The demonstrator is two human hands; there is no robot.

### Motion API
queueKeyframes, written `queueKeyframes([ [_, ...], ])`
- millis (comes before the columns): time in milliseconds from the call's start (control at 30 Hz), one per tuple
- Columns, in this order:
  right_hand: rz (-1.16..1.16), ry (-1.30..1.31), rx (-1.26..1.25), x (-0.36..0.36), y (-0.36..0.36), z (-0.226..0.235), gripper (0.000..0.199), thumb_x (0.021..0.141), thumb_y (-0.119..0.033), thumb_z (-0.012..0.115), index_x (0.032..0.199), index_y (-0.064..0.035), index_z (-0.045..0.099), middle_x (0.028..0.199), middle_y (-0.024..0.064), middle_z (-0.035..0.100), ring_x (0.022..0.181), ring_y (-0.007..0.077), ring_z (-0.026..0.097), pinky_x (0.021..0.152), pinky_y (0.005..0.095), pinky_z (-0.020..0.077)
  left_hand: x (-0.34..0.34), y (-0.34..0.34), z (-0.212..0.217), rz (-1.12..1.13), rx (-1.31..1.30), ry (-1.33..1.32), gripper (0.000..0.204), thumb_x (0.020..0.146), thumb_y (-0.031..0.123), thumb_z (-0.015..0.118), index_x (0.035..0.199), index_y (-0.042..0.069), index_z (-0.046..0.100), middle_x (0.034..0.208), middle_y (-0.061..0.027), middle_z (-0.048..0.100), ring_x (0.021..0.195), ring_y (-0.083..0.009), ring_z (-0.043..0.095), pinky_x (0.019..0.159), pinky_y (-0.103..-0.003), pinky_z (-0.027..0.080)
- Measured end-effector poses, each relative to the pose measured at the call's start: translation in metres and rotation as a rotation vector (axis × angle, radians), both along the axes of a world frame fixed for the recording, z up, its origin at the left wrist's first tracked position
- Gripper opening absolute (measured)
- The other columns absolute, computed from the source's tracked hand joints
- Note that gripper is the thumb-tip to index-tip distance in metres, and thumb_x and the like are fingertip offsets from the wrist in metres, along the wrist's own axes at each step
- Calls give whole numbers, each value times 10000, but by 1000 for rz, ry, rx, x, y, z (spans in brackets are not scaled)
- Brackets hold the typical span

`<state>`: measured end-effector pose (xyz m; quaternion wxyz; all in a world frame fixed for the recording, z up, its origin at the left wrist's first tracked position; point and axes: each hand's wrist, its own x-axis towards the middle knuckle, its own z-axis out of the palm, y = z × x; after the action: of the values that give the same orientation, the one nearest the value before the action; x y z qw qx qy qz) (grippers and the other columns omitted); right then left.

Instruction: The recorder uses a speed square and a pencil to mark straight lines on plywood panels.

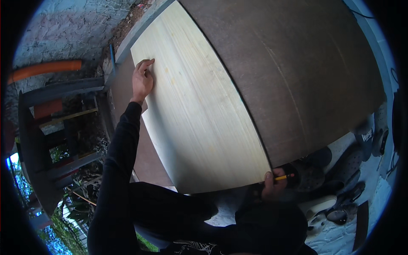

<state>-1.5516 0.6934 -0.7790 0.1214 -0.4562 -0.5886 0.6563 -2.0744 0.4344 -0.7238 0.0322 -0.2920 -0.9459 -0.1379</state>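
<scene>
A pale wooden panel point(195, 97) with a stepped left edge lies tilted across the middle of the view, over a large dark brown board point(293, 72). At its upper left edge, my left hand point(143, 81) has its fingers bent over the rim and the pale surface. Down at the near right corner, my right hand point(272, 183) grips the panel, its thumb near the edge. A yellow pencil point(284, 177) with a red end sticks out between the fingers of that hand. The undersides of the panel and some fingertips are hidden.
Several shoes point(340, 178) lie on the pale floor at the right. A dark wooden frame point(63, 91) stands on the left, below an orange pipe point(51, 69) by a rough wall point(76, 34). My dark-clothed legs point(178, 208) are just beneath the panel's near edge.
</scene>
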Motion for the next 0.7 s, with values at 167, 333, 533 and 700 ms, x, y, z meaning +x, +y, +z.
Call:
queueKeyframes([
  [167,-41,24,114,-10,-3,8,178,912,-179,679,906,-20,598,708,44,602,669,118,567,646,301,471,20,32,6,56,-161,39,634,909,445,698,1359,25,548,1383,-183,565,1274,-377,531,1074,-462,417],
  [333,-21,166,-297,-33,15,34,127,943,-129,670,916,-22,607,672,-10,578,626,54,522,601,244,438,13,15,-8,67,-303,49,858,932,655,562,1532,72,374,1590,-161,361,1454,-390,298,1184,-527,237],
  [533,9,229,-262,-22,14,27,121,935,-113,695,897,-38,608,670,-21,573,612,21,491,570,218,392,19,9,-23,93,-228,5,817,982,650,470,1570,104,321,1636,-128,294,1480,-378,235,1207,-535,120],
  [700,34,263,-217,-23,18,28,135,926,-128,714,876,-54,613,645,-17,565,582,21,487,546,216,379,17,8,-24,117,-234,11,802,993,635,459,1563,88,324,1628,-137,310,1486,-363,243,1207,-519,122],
])
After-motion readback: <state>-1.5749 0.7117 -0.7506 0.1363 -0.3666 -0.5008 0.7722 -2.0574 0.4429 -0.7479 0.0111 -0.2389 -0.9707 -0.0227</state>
